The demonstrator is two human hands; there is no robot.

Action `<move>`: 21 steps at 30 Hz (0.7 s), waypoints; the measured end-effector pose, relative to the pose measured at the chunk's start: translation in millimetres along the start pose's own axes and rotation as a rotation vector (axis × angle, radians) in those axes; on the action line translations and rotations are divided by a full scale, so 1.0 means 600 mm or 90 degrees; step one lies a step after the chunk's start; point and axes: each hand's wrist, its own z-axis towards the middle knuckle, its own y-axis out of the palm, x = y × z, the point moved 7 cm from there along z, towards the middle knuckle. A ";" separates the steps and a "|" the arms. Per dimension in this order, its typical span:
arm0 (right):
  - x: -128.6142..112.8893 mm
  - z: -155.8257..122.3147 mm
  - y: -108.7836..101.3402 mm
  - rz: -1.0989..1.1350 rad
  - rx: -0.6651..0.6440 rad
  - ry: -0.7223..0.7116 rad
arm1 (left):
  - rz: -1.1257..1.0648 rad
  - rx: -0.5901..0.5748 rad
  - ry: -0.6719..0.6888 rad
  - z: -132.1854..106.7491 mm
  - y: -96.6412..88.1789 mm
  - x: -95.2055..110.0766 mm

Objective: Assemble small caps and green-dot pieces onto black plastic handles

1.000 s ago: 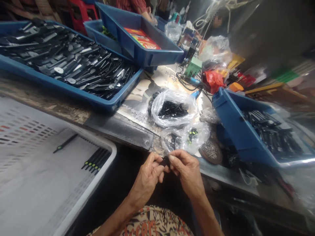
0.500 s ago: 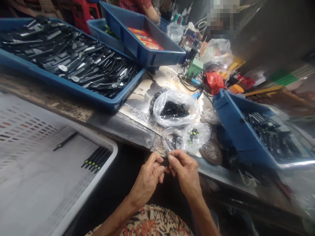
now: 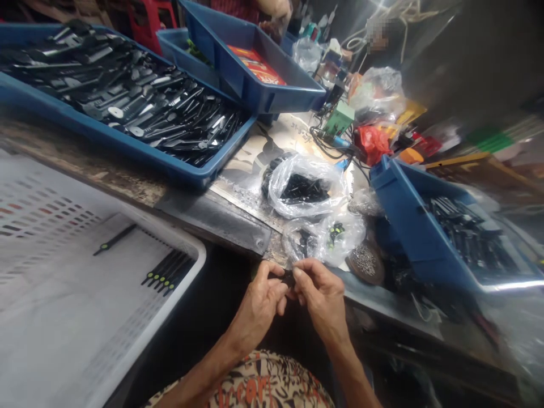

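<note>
Close together at the table's front edge, my left hand (image 3: pixel 262 294) and my right hand (image 3: pixel 319 292) are both closed. Between their fingertips they pinch a small black part (image 3: pixel 289 277), mostly covered by the fingers, so its kind cannot be made out. Just beyond the fingers sit a small clear bag (image 3: pixel 301 241) with dark pieces and another clear bag (image 3: pixel 355 229) with black and yellow-green pieces. Behind these stands a larger clear plastic bag (image 3: pixel 280 192) full of black pieces. A round brown dish (image 3: pixel 374 272) of tiny metal bits lies right of my right hand.
A white basket (image 3: pixel 63 317) at left holds several black strips with yellow-green dots. One blue tray (image 3: pixel 191 175) is heaped with black parts; another blue bin (image 3: pixel 408 226) stands at right. A green box (image 3: pixel 340 118) with cables sits behind. A person's arm (image 3: pixel 276 8) shows at the back.
Both hands stay almost in place, still pinching the small black part, which shows slightly more now. The view has shifted a little. At the back, the other person's arm has moved.
</note>
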 end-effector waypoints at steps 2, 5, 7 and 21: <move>0.000 -0.001 0.001 0.017 -0.008 0.011 | -0.013 -0.002 0.002 0.000 0.000 0.002; -0.001 -0.002 0.003 0.034 -0.022 0.020 | -0.019 -0.005 0.005 0.001 -0.001 0.003; -0.001 -0.002 0.005 0.038 -0.036 0.028 | -0.020 -0.009 0.005 0.001 0.000 0.004; 0.005 -0.002 0.006 0.074 -0.092 0.046 | -0.005 -0.019 0.018 0.005 -0.003 0.004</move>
